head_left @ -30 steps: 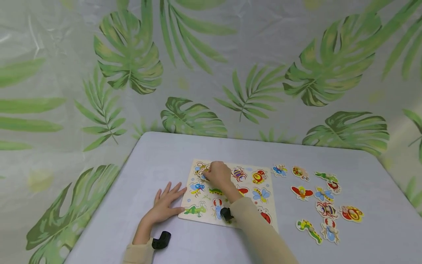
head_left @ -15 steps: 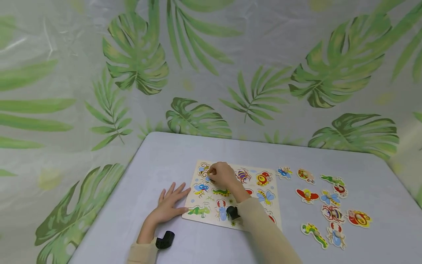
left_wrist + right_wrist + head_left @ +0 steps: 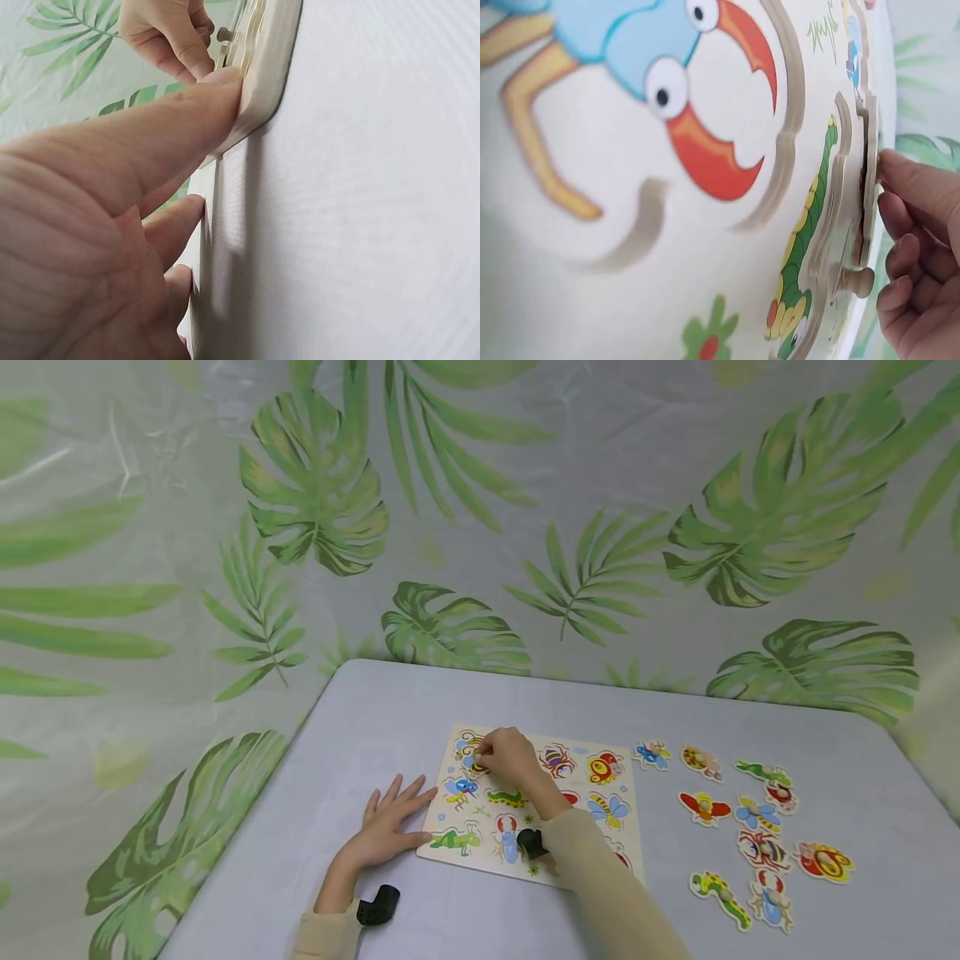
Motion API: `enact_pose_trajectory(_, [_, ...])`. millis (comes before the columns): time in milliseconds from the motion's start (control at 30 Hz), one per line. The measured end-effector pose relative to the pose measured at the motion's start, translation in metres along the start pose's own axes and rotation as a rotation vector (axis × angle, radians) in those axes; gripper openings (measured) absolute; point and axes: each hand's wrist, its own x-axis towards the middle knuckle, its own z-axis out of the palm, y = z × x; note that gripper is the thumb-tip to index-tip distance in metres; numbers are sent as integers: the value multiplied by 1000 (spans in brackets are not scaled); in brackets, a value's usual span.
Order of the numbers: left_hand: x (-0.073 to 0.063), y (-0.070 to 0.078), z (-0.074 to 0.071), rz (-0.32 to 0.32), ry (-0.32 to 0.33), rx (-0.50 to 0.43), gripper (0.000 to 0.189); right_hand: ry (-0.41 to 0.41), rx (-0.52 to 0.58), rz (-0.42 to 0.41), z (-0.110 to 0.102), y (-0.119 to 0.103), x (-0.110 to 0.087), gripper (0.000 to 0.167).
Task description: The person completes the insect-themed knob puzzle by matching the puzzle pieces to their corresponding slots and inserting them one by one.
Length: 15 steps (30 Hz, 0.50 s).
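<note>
A wooden peg puzzle board (image 3: 480, 865) printed with insects lies on the table. At its upper left, my right hand (image 3: 513, 762) pinches a bee puzzle piece (image 3: 471, 763) over the printed bee. The right wrist view shows my curled fingers (image 3: 904, 255) at the thin edge of a piece, with a wooden knob (image 3: 859, 282) standing on the board close by. My left hand (image 3: 382, 831) rests spread at the board's left side, thumb on the lower left corner. In the left wrist view that thumb (image 3: 150, 139) presses the board's edge.
Several loose knobbed insect pieces lie right of the board, among them a caterpillar (image 3: 722, 898), a stag beetle (image 3: 771, 902), a spider (image 3: 762, 850) and a red-winged insect (image 3: 704, 808). A leaf-patterned curtain (image 3: 450, 485) hangs behind the table (image 3: 375, 710).
The head view has turned slightly left, so the scene sits further right. My right hand has shifted the bee piece slightly over its printed spot. My left hand stays at the board's side.
</note>
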Motion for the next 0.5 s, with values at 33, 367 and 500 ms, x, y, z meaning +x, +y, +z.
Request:
enact_pose_trajectory(33, [0, 0, 0, 2, 0, 0, 63, 7, -2, 2, 1, -1, 1, 11])
enact_pose_trajectory(367, [0, 0, 0, 2, -4, 6, 62, 47, -6, 37, 6, -5, 8, 12])
enact_pose_trajectory(500, [-1, 0, 0, 8, -4, 3, 62, 59, 9, 40, 8, -5, 10, 12])
